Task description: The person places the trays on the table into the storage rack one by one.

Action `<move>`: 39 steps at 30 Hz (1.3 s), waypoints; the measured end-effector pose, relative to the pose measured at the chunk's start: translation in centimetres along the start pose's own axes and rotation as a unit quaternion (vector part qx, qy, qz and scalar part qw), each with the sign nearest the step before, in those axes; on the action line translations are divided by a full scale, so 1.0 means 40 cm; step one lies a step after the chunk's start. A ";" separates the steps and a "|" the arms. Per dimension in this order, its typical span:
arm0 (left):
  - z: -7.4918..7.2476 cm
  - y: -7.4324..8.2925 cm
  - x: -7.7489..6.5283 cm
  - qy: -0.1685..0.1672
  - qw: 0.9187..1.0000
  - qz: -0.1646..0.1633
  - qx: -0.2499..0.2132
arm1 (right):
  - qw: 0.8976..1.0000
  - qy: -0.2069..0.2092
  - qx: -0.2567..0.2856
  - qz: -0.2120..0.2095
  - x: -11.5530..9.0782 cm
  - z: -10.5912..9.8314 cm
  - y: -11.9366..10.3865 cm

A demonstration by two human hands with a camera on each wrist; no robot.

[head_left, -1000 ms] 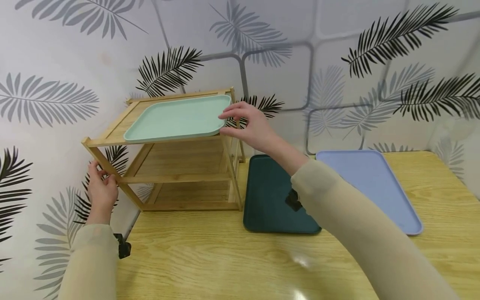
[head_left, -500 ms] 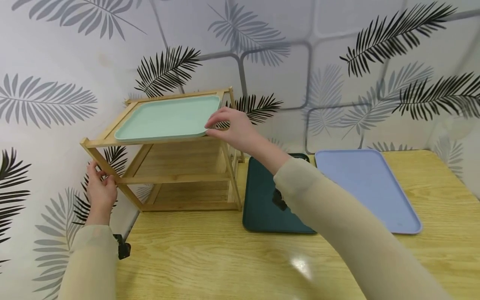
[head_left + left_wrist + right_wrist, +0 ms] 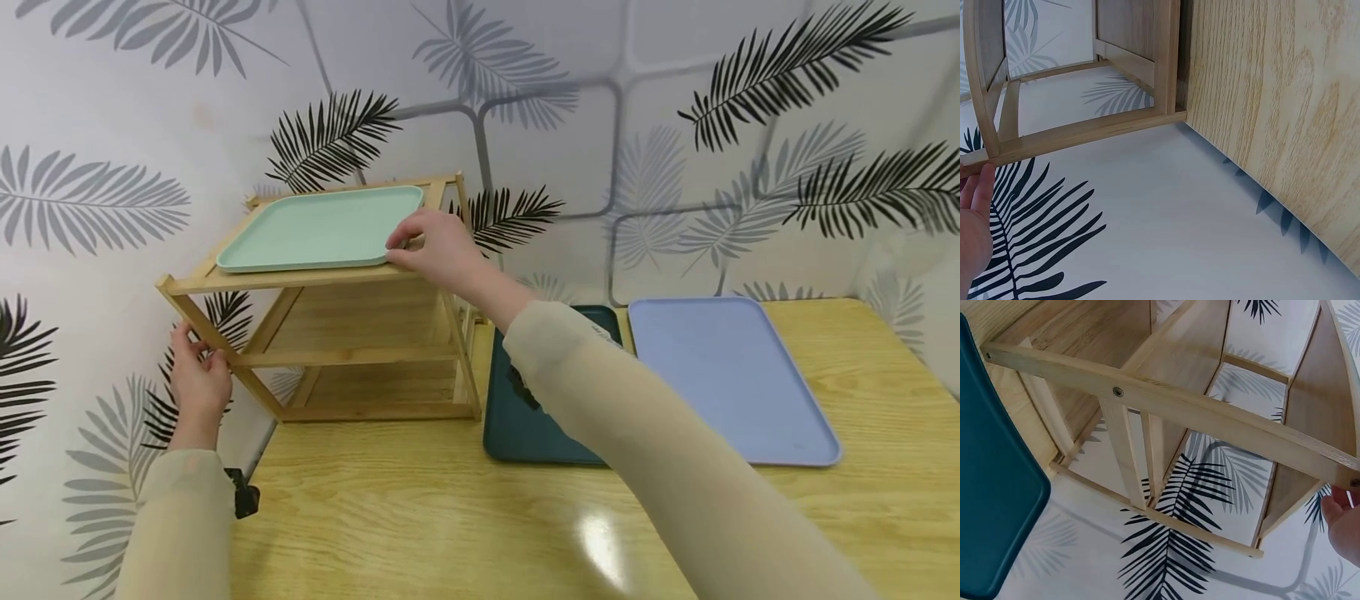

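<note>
Wooden shelf (image 3: 352, 317), three tiers. Mint tray (image 3: 322, 229), on the shelf's top; likely light, stiff, slippery; best held by the rim. Right hand (image 3: 442, 252), pinching the tray's near-right corner. Left hand (image 3: 200, 379), gripping the shelf's left front post.

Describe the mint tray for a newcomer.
On the table, left, stands a wooden rack. On its top shelf, at the right hand, lies the mint tray. The teal tray and lavender tray lie on the table; only this one's raised.
</note>
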State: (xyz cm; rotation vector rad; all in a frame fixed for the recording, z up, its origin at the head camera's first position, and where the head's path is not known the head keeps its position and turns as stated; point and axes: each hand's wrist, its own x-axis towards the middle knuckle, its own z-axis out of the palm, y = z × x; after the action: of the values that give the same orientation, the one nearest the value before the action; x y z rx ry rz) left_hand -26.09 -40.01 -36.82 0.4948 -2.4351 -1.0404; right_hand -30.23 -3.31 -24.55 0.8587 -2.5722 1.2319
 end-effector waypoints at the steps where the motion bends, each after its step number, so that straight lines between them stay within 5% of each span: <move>1: 0.001 0.000 0.000 0.001 1.000 0.000 0.000 | 1.000 0.001 0.010 0.001 0.000 0.001 0.002; 8: 0.002 0.000 -0.003 -0.001 1.000 -0.005 -0.006 | 0.993 0.022 0.113 -0.018 -0.029 -0.017 0.036; 15: 0.001 0.004 -0.006 -0.008 1.000 -0.007 -0.009 | 0.982 0.041 0.169 -0.072 -0.124 -0.063 0.105; 26: 0.000 0.005 -0.010 -0.011 1.000 -0.017 -0.004 | 0.991 -0.057 0.106 -0.054 -0.407 -0.119 0.309; 33: -0.002 0.004 -0.015 -0.003 1.000 -0.010 0.004 | 0.991 -0.110 0.074 -0.022 -0.588 -0.089 0.433; 39: 0.000 0.013 -0.016 0.002 1.000 0.003 0.011 | 0.984 -0.146 0.101 0.012 -0.688 -0.054 0.496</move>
State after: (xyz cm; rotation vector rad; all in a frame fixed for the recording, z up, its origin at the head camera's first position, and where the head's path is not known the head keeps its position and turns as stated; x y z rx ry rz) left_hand -25.61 -39.36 -36.61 0.4971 -2.4448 -1.0101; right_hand -18.98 19.91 -46.67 1.1282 -2.7188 1.4948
